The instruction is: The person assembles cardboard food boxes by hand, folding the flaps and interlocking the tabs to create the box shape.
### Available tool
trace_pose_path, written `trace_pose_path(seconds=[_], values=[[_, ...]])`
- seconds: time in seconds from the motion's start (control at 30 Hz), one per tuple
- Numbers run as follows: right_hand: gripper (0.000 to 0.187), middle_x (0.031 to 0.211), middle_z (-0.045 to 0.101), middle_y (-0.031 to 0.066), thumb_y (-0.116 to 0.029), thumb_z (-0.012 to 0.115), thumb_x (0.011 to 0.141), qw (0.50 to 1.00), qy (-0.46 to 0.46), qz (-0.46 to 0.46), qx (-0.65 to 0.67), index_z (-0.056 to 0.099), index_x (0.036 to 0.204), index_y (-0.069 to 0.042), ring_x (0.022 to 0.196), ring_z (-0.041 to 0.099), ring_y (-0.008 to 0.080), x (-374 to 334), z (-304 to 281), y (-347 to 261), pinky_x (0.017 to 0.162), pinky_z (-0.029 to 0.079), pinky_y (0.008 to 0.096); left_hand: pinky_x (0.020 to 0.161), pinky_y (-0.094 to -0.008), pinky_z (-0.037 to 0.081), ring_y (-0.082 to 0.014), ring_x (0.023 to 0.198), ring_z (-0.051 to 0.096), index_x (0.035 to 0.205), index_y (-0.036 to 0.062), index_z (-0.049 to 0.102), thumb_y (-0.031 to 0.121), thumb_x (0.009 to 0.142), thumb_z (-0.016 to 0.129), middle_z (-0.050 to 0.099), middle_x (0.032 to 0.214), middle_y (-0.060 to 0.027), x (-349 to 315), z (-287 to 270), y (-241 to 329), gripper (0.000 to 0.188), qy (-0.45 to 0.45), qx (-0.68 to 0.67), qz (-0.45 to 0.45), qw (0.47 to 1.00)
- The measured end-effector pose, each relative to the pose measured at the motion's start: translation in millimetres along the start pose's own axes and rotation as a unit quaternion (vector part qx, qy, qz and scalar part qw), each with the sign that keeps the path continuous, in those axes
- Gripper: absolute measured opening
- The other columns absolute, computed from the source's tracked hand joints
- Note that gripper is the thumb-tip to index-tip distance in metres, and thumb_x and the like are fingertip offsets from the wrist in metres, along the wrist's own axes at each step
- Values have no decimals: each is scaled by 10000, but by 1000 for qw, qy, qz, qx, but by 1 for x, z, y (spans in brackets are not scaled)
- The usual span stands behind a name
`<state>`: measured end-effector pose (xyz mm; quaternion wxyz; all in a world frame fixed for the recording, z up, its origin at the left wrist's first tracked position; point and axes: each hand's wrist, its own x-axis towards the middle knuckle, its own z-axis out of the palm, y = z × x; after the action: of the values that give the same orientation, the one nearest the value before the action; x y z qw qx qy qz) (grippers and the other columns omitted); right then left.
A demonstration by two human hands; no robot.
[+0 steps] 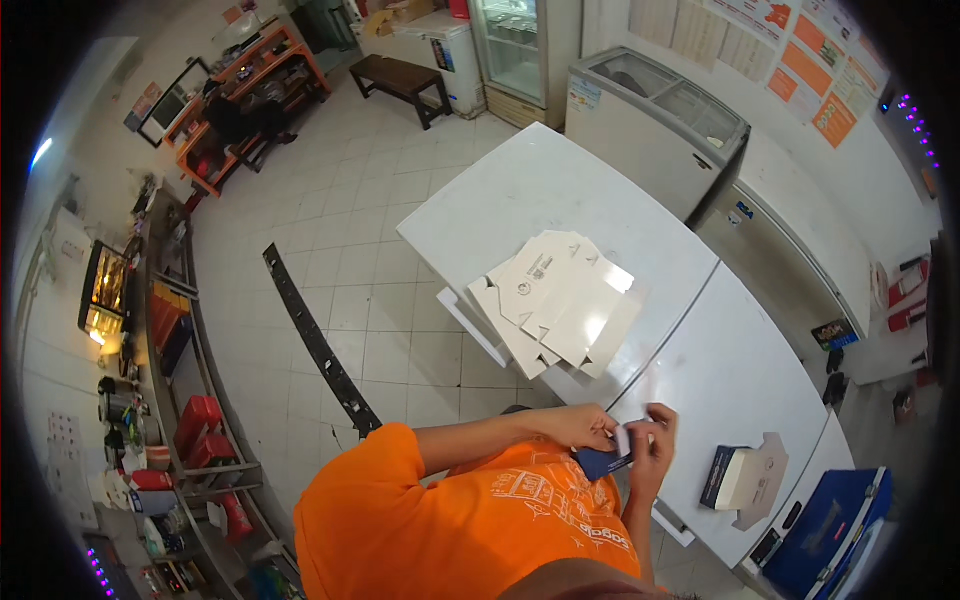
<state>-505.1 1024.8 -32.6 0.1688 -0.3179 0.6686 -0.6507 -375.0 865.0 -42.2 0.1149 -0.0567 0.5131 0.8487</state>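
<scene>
Close to my body, over the near edge of the white table [455, 190], both hands grip a small dark blue and white cardboard box [600, 463]. My left hand [583, 427] has its fingers bent on the upper left of it, and my right hand [654, 447] pinches the right side, where a white flap stands up. The fingers partly cover the box, so how far it is folded cannot be made out. To the right, a partly folded blue and cream box [745, 478] lies on the table with its flaps spread. Farther ahead is a pile of flat cream cardboard blanks [560, 300].
A blue case [830, 530] sits at the table's right end. Chest freezers [650, 130] line the far right wall. A brown bench [400, 85] and a seated person [240, 115] are at the back. Cluttered shelves [200, 440] run along the left.
</scene>
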Motion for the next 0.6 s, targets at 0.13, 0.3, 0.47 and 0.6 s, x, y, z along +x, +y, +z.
trace_pose_path(seconds=[0.13,0.3,0.47,0.6], values=[[258,1280,558,189,-35,670,858,949,-283,-7,-135,692,1114,-56,1224,541,329,14,-8,-24,997,459,398,627,-231,499,-61,703,592,1370,-22,507,179,961,656,693,913,-67,-8,-8,0,479,-46,174,-81,980],[318,1392,492,212,-73,770,782,952,-206,-31,-224,677,1083,-31,1297,491,389,15,-12,-40,1071,422,441,666,-233,495,-52,757,576,1527,38,290,131,959,652,664,996,-41,-10,2,8,680,-49,6,-77,996],[249,1329,553,216,-102,693,856,944,-290,-15,-154,671,1101,-56,1276,496,408,3,-38,-20,1052,432,433,793,-211,517,-88,932,629,1519,30,305,107,939,683,669,1128,-91,11,-11,-13,697,-62,63,-88,992],[401,1382,516,217,-213,705,874,923,-273,-62,-264,622,1247,-93,1267,489,431,4,-42,-26,1040,434,470,764,-223,528,-97,890,644,1535,36,284,41,932,671,683,1043,-101,19,12,4,717,20,20,-76,997]])
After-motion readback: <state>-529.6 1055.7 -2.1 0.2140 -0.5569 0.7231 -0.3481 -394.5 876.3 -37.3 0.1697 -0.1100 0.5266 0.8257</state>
